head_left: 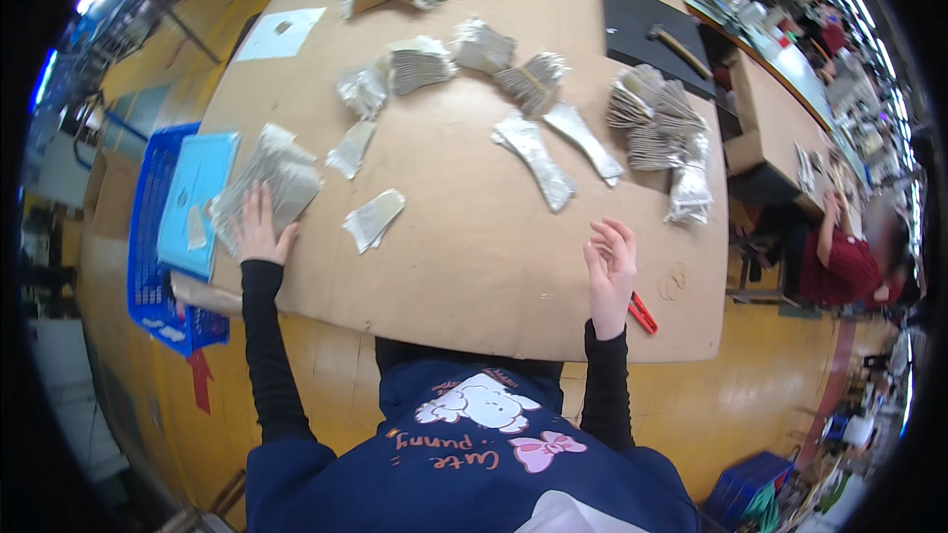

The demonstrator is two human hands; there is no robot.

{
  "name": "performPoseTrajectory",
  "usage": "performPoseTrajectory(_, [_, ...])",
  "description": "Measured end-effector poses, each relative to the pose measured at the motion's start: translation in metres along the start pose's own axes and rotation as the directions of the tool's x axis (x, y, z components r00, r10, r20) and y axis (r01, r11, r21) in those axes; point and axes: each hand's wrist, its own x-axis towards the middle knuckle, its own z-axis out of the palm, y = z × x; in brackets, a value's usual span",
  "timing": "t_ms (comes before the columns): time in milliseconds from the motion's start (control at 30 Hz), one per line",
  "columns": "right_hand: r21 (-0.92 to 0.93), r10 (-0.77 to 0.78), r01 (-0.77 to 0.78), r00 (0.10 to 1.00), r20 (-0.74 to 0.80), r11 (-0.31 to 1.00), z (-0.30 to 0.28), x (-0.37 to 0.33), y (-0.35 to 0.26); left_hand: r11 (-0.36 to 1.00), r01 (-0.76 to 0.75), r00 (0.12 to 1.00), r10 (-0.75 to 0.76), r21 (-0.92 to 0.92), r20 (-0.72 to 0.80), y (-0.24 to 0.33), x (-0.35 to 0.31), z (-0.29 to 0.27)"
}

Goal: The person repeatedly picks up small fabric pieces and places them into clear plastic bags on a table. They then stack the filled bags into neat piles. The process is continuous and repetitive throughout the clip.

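Observation:
My left hand [261, 225] lies flat, fingers stretched, on a fanned pile of pale grey cut pieces [286, 173] at the table's left edge. My right hand [612, 265] is over the near right of the table, its fingers loosely curved and apart, with nothing in them. Close beside its wrist lies a red-handled tool [644, 314], partly hidden by the arm. Between my hands, a small loose pale piece [374, 219] rests on the brown tabletop [444, 276]. Farther off lie two longer silvery pieces [538, 166] [585, 144] and several banded bundles [533, 81].
A blue crate [150, 266] with a light-blue board [199, 197] stands against the left edge. Stacked bundles [657, 118] sit at the right; a hammer [679, 49] lies on a black mat [632, 25]. Rubber bands [673, 282] lie near the right edge. A person in red [834, 262] sits at right.

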Motion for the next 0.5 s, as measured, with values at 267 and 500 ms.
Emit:
performPoseTrajectory(267, [-0.344, -0.373, 0.345, 0.928, -0.017, 0.873, -0.005, 0.110, 0.014, 0.944, -0.043, 0.967, -0.043, -0.328, -0.250, 0.042, -0.025, -0.043])
performPoseTrajectory(500, [-0.645, -0.140, 0.175, 0.985, 0.105, 0.744, 0.021, 0.138, 0.113, 0.842, -0.117, 0.965, -0.029, -0.527, -0.262, 0.091, -0.058, -0.059])
